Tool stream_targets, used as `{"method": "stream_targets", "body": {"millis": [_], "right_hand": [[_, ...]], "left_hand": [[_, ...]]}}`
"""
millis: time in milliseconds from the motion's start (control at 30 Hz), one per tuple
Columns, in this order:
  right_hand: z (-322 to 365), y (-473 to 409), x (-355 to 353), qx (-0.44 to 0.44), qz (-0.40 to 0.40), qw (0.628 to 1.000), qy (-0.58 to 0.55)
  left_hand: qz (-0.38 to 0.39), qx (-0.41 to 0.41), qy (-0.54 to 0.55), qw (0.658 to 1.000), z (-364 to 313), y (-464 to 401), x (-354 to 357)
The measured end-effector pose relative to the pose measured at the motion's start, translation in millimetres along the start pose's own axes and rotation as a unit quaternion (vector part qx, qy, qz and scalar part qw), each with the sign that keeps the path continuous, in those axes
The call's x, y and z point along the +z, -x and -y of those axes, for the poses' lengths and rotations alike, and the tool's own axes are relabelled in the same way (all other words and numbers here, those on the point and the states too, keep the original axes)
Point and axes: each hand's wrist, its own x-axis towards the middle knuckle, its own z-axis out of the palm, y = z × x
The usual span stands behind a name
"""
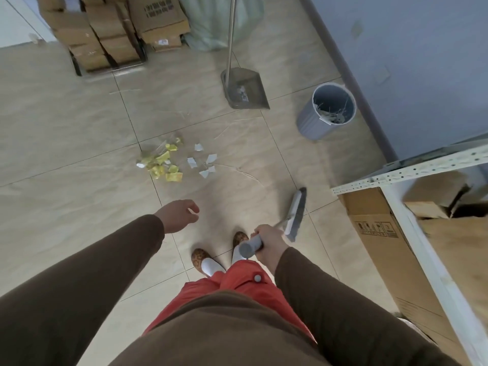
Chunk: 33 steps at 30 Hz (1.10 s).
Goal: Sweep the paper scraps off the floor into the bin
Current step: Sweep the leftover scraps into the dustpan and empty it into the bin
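- Paper scraps (173, 161) sit in a loose pile on the tiled floor (66, 122), yellow bits on the left, white ones on the right, a little way in front of the feet.
- Grip first: right hand (266, 243) is wrapped tight around the grey end of the broom handle (249, 249), fingers fully closed on it. The broom head (297, 213) hangs off to the right, tipped up on edge and looking lifted off the tiles, well clear of the pile.
- Left hand (181, 215) is holding nothing, fingers loosely spread, hovering out in front.
- Further out, the dustpan (245, 89) stands on the floor with its long pole going up out of view. It's got a few scraps in it already, and sits well apart from the pile.
- Bin (328, 110) is by the blue wall, just right of the dustpan, with some paper inside.
- My read: it's the gathering step, pile not swept yet.
- Next move probably means swinging the broom head left behind the scraps and pushing them toward the dustpan. The free hand looks set to grab the pole. Light paper scatters easily, so short strokes seem smart.
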Motion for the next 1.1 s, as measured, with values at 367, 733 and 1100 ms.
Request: {"method": "stream_targets", "body": {"millis": [367,733,1100], "right_hand": [[6,64,121,0.019,0.19,0.98,0.049],[93,85,41,-0.15,0.174,0.927,0.296],[269,-45,106,-0.213,0.096,0.786,0.572]], "left_hand": [[-0.04,-0.039,0.004,0.998,37,24,-24],[-0.078,-0.049,0.095,0.991,43,19,-52],[-0.089,-0.117,0.111,0.983,38,-23,-95]]}}
